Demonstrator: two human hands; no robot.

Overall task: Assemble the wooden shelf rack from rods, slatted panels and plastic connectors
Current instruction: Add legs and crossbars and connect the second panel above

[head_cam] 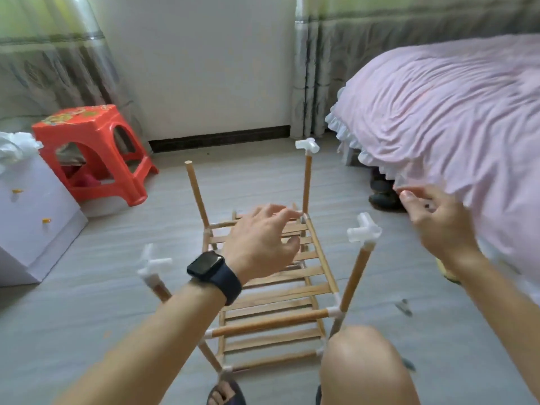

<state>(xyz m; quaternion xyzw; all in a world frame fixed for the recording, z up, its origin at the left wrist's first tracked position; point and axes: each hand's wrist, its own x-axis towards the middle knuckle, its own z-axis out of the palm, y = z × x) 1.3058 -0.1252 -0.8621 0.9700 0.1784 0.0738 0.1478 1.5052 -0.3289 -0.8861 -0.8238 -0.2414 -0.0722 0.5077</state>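
The part-built wooden rack (292, 293) stands on the floor in front of me, with slatted panels low down and four rods rising from its corners. White plastic connectors cap the far right rod (306, 145), the near right rod (363, 230) and the near left rod (153, 263). The far left rod (196, 191) has a bare top. My left hand (260, 244), with a dark watch on the wrist, hovers over the far end of the rack, fingers spread, holding nothing. My right hand (438, 220) is off to the right by the bed edge, fingers curled; something small and translucent at its fingertips is blurred.
A pink-covered bed (453, 118) fills the right side, with dark shoes (382, 191) under its edge. A red plastic stool (96, 147) and a white cabinet (35, 217) stand on the left. My bare knee (365, 363) is near the rack's front. A small dark object (403, 306) lies on the floor.
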